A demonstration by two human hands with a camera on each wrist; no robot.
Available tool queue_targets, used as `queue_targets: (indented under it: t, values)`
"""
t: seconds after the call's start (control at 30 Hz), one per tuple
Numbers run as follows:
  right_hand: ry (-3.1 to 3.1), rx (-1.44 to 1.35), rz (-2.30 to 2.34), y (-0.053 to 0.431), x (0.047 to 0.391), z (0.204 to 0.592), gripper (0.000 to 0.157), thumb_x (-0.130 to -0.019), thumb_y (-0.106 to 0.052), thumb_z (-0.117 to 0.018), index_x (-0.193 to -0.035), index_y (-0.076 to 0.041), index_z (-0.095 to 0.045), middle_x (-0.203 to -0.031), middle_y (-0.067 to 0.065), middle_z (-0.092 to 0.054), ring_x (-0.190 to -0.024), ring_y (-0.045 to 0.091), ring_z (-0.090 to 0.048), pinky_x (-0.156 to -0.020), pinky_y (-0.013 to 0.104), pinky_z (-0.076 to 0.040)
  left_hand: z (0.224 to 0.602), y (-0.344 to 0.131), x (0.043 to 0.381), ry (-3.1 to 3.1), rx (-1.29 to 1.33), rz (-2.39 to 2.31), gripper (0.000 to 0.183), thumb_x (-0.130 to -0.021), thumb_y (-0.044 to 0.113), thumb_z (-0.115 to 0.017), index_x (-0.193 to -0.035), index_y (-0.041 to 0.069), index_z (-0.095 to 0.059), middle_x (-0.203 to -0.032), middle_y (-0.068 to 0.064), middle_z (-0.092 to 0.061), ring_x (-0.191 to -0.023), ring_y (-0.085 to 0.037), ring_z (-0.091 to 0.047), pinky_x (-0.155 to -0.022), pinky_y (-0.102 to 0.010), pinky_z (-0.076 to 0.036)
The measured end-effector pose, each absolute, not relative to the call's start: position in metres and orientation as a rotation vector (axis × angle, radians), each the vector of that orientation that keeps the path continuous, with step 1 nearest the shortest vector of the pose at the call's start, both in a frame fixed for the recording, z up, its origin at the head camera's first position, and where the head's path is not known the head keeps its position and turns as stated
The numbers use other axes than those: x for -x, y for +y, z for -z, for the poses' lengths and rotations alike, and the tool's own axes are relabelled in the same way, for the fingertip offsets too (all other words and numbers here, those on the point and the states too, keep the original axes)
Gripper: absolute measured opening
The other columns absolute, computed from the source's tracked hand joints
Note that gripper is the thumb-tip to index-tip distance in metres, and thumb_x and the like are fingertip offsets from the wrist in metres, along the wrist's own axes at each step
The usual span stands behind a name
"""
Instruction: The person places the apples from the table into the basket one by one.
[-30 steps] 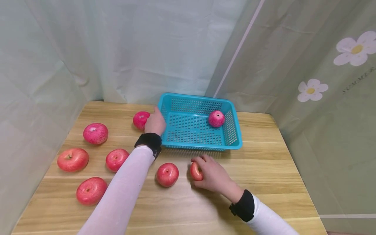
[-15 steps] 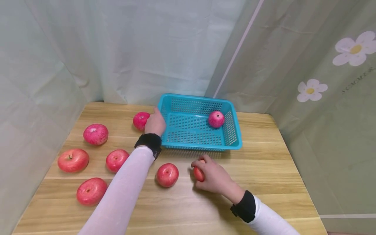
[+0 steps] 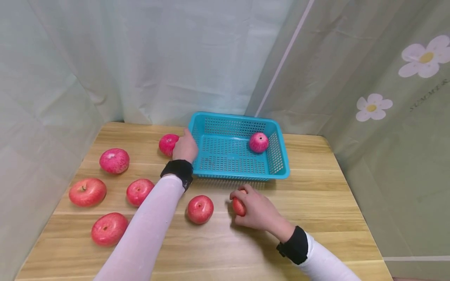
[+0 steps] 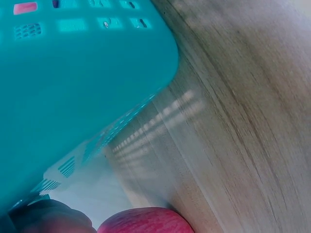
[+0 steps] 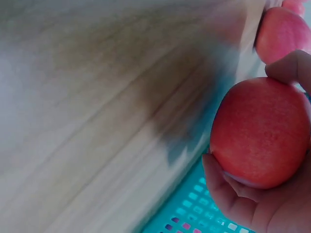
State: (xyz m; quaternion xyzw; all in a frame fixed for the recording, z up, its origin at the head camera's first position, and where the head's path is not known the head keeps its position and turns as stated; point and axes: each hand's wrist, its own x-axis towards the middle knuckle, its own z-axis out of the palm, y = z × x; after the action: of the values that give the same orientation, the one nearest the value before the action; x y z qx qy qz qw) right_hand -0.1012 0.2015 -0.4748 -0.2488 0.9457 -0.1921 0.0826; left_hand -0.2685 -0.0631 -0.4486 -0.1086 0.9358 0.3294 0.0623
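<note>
My left hand (image 3: 185, 148) grips the left rim of a blue plastic basket (image 3: 240, 175). In the left wrist view the basket's side wall (image 4: 87, 87) fills the upper left, and part of the hand (image 4: 51, 218) shows blurred at the bottom edge. A pink-red apple (image 3: 166, 144) lies just left of that hand. In front of the basket my right hand (image 3: 258, 210) holds a red apple (image 3: 239, 207). The right wrist view shows the thumb and fingers curled round this apple (image 5: 262, 133). One dark pink apple (image 3: 259, 143) sits inside the basket, on its right side.
On the wooden table (image 3: 327, 218), a red apple (image 3: 200, 209) lies between the two arms. Several more apples are spread at the left, among them a pink one (image 3: 114, 160) and one with a stem (image 3: 88, 192). Curtains (image 3: 211, 58) hang behind and at both sides.
My right hand has shifted slightly right with the apple, which has turned a little in its hold. The left hand and the basket stay in place.
</note>
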Motion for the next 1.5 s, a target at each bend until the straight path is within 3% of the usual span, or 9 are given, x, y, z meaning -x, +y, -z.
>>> queue_targets:
  t: [0.27,0.77,1.2,1.5]
  values:
    - [2.807,0.743,0.640,0.204,0.101,0.464,0.056,-0.077,-0.040,-0.088,-0.127,-0.024,-0.068,-0.113,-0.003,-0.057,-0.090,0.013,-0.058,-0.068,0.025,-0.053,0.449,-0.064,0.266,2.815,0.333,-0.993,0.082,-0.105,0.016,-0.067,-0.167,0.001,-0.016,-0.117,-0.028,-0.064,-0.103,-0.046,-0.069,-0.090,-0.058,-0.059]
    - [2.901,0.785,0.857,0.219,0.114,0.417,0.043,-0.083,-0.042,-0.083,-0.119,-0.025,-0.068,-0.112,-0.009,-0.065,-0.094,0.011,-0.062,-0.068,0.026,-0.056,0.447,-0.062,0.269,2.810,0.340,-0.999,0.082,-0.106,0.017,-0.065,-0.168,0.001,-0.014,-0.116,-0.028,-0.062,-0.103,-0.046,-0.069,-0.089,-0.058,-0.059]
    - [3.071,0.571,0.990,0.239,0.157,0.404,0.051,-0.084,-0.038,-0.083,-0.127,-0.014,-0.068,-0.117,0.006,-0.065,-0.099,0.025,-0.064,-0.073,0.040,-0.061,0.451,-0.063,0.270,2.802,0.336,-1.008,0.084,-0.104,0.018,-0.068,-0.168,0.002,-0.015,-0.113,-0.027,-0.064,-0.098,-0.045,-0.069,-0.087,-0.057,-0.060]
    - [3.161,0.399,0.894,0.244,0.178,0.409,0.054,-0.087,-0.043,-0.077,-0.133,-0.016,-0.067,-0.121,0.012,-0.061,-0.097,0.029,-0.063,-0.071,0.043,-0.059,0.450,-0.064,0.268,2.793,0.346,-1.004,0.093,-0.101,0.018,-0.073,-0.170,0.005,-0.011,-0.102,-0.022,-0.065,-0.088,-0.040,-0.071,-0.083,-0.051,-0.061]
